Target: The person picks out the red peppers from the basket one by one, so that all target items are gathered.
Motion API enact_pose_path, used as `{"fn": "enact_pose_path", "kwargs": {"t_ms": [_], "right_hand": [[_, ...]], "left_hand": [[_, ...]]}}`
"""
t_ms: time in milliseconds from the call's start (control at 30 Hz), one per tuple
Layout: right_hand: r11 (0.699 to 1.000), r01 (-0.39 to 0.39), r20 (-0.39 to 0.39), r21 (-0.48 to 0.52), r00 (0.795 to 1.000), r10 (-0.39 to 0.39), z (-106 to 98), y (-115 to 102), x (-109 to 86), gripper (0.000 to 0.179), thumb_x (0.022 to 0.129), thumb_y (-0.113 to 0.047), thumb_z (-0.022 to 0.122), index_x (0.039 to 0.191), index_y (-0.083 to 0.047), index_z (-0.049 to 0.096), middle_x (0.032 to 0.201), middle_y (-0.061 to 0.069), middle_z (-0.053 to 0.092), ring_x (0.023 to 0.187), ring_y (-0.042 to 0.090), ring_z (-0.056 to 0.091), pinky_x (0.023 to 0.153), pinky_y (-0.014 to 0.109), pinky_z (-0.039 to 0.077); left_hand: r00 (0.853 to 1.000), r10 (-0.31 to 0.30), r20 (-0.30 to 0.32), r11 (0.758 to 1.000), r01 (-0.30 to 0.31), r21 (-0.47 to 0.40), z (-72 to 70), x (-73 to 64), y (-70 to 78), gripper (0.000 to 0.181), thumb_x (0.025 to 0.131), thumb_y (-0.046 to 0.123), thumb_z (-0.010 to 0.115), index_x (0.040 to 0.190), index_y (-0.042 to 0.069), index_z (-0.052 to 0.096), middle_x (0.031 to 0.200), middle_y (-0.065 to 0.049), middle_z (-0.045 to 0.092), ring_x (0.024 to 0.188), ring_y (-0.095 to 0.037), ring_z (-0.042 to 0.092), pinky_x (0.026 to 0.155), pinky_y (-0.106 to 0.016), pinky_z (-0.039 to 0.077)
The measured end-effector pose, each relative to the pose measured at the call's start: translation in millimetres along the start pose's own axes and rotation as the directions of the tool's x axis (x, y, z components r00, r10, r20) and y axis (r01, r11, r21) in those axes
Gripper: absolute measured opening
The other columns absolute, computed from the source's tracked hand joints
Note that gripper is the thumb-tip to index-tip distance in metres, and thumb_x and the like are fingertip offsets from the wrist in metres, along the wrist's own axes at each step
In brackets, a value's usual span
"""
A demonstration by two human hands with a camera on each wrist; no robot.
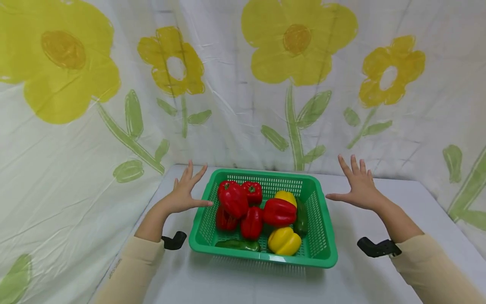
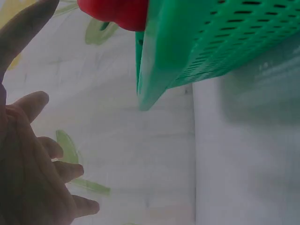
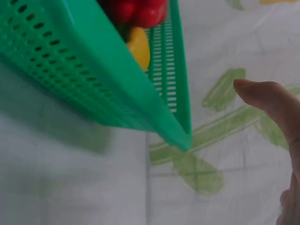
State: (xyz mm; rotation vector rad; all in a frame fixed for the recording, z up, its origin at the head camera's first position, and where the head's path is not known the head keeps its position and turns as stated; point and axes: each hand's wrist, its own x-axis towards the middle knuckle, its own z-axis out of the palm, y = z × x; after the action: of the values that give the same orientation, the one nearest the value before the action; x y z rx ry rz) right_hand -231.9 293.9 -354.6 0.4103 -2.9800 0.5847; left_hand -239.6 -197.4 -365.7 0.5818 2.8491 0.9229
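Observation:
A green plastic basket (image 1: 262, 257) with slotted walls stands on the white table. Inside it lie several red bell peppers (image 1: 233, 200), two yellow bell peppers (image 1: 284, 241) and dark green vegetables (image 1: 237, 245), one along the front wall and another at the right. My left hand (image 1: 184, 195) hovers by the basket's left rim, fingers spread and thumb pointing toward the rim. Past the right rim, my right hand (image 1: 358, 188) is held up with its fingers spread as well. Neither holds anything. In the left wrist view, the left hand (image 2: 35, 168) shows apart from the basket.
The white table (image 1: 212, 283) extends around the basket. Behind it hangs a pale curtain (image 1: 228, 126) painted with yellow flowers, which also runs down the left side. A black strap device (image 1: 174, 240) sits on the left wrist, and another black device (image 1: 379, 247) on the right.

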Motion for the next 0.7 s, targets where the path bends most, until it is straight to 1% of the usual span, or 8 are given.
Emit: {"fn": "enact_pose_path", "kwargs": {"t_ms": [100, 200, 300, 367, 467, 600, 633, 700], "right_hand": [[0.998, 0.015, 0.045, 0.062, 0.999, -0.018, 3, -10, 0.4, 0.118, 0.072, -0.047, 0.072, 0.149, -0.016, -0.011, 0.150, 0.029, -0.017, 0.133, 0.056, -0.018, 0.097, 0.074, -0.004], [0.988, 0.007, 0.067, 0.157, 0.998, -0.018, 6, -16, 1.8, 0.121, 0.072, -0.043, 0.074, 0.148, -0.018, -0.017, 0.151, 0.025, -0.021, 0.134, 0.052, -0.021, 0.097, 0.074, -0.006], [0.964, -0.019, 0.063, 0.264, 0.998, 0.003, 10, -22, 4.2, 0.123, 0.073, -0.040, 0.075, 0.145, -0.022, -0.024, 0.151, 0.018, -0.026, 0.135, 0.047, -0.024, 0.096, 0.075, -0.003], [0.948, -0.041, 0.069, 0.316, 0.997, 0.021, 12, -25, 5.7, 0.123, 0.075, -0.038, 0.074, 0.143, -0.025, -0.028, 0.151, 0.015, -0.028, 0.136, 0.044, -0.025, 0.096, 0.076, 0.001], [0.923, -0.068, 0.096, 0.378, 0.995, 0.034, 17, -30, 7.5, 0.123, 0.076, -0.038, 0.073, 0.141, -0.029, -0.031, 0.152, 0.013, -0.028, 0.137, 0.043, -0.023, 0.095, 0.076, 0.008], [0.889, -0.099, 0.138, 0.447, 0.990, 0.041, 24, -37, 10.0, 0.121, 0.077, -0.038, 0.072, 0.139, -0.034, -0.032, 0.153, 0.010, -0.027, 0.138, 0.044, -0.019, 0.096, 0.075, 0.011], [0.881, -0.105, 0.146, 0.461, 0.988, 0.042, 26, -39, 10.8, 0.121, 0.077, -0.038, 0.072, 0.139, -0.035, -0.032, 0.153, 0.010, -0.026, 0.138, 0.044, -0.018, 0.096, 0.075, 0.011], [0.866, -0.112, 0.158, 0.487, 0.987, 0.039, 29, -42, 13.1, 0.119, 0.078, -0.037, 0.072, 0.140, -0.036, -0.030, 0.153, 0.010, -0.025, 0.139, 0.045, -0.013, 0.097, 0.074, 0.011]], "left_hand": [[0.999, -0.016, 0.038, 0.997, 0.019, -0.077, 6.7, -4.0, 0.3, 0.105, 0.075, 0.045, 0.072, 0.150, 0.031, 0.001, 0.153, -0.012, -0.026, 0.140, -0.042, -0.016, 0.101, -0.071, -0.006], [0.997, -0.043, 0.063, 0.987, 0.052, -0.152, 13.4, -8.5, -0.6, 0.103, 0.076, 0.045, 0.071, 0.150, 0.033, 0.000, 0.153, -0.016, -0.023, 0.140, -0.046, -0.010, 0.101, -0.072, 0.006], [0.993, -0.084, 0.078, 0.971, 0.099, -0.217, 21.0, -14.2, -2.4, 0.102, 0.077, 0.044, 0.070, 0.150, 0.034, -0.001, 0.153, -0.019, -0.020, 0.139, -0.049, -0.005, 0.098, -0.073, 0.016], [0.992, -0.098, 0.084, 0.961, 0.116, -0.252, 26.7, -17.5, -3.3, 0.101, 0.078, 0.044, 0.070, 0.150, 0.032, -0.001, 0.153, -0.020, -0.018, 0.140, -0.048, -0.004, 0.097, -0.073, 0.018], [0.991, -0.106, 0.076, 0.948, 0.123, -0.292, 35.4, -21.8, -4.2, 0.100, 0.079, 0.043, 0.069, 0.150, 0.030, 0.001, 0.155, -0.016, -0.013, 0.141, -0.043, -0.008, 0.098, -0.073, 0.016], [0.994, -0.105, 0.044, 0.931, 0.114, -0.346, 44.9, -26.3, -5.6, 0.095, 0.082, 0.040, 0.067, 0.150, 0.031, 0.002, 0.157, -0.012, -0.004, 0.143, -0.038, -0.010, 0.099, -0.072, 0.015], [0.994, -0.104, 0.033, 0.925, 0.109, -0.365, 46.8, -27.3, -5.7, 0.093, 0.083, 0.039, 0.066, 0.150, 0.031, 0.003, 0.158, -0.011, -0.002, 0.143, -0.038, -0.007, 0.099, -0.071, 0.018], [0.994, -0.107, 0.017, 0.901, 0.104, -0.421, 50.9, -29.0, -6.3, 0.089, 0.085, 0.035, 0.064, 0.150, 0.031, 0.004, 0.158, -0.010, 0.001, 0.142, -0.041, 0.004, 0.098, -0.066, 0.030]]}}
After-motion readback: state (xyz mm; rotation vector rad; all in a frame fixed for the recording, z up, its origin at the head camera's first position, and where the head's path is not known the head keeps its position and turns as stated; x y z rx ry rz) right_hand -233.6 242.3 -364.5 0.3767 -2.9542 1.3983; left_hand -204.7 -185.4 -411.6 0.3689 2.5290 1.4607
